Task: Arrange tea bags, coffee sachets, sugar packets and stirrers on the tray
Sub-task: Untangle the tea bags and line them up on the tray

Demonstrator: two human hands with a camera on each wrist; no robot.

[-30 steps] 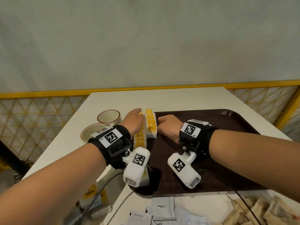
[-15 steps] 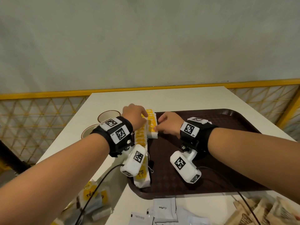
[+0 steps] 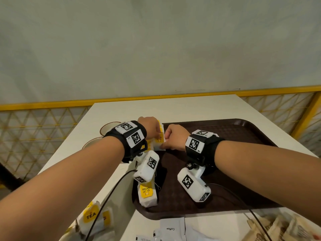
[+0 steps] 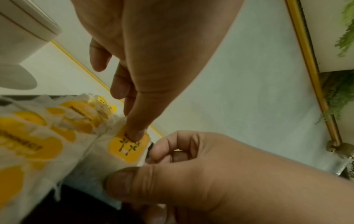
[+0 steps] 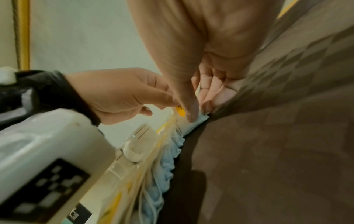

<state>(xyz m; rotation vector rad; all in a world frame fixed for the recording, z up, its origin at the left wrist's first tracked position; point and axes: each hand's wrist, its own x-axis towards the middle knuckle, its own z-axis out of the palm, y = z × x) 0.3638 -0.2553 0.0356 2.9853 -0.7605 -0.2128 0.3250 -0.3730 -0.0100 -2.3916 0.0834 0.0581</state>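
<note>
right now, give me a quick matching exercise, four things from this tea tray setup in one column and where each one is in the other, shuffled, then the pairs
Things:
1. tea bag marked RELAX
2. sachet marked Coffee
3. two cups
4. tea bag marked TEA

Places:
A. on the white table, left of the brown tray, behind the left hand
B. on the tray, at its near left corner
C. off the table, at its near left edge
D. on the table, just in front of the tray's near edge

Pairs: 1-B, 2-D, 3-A, 4-C
</note>
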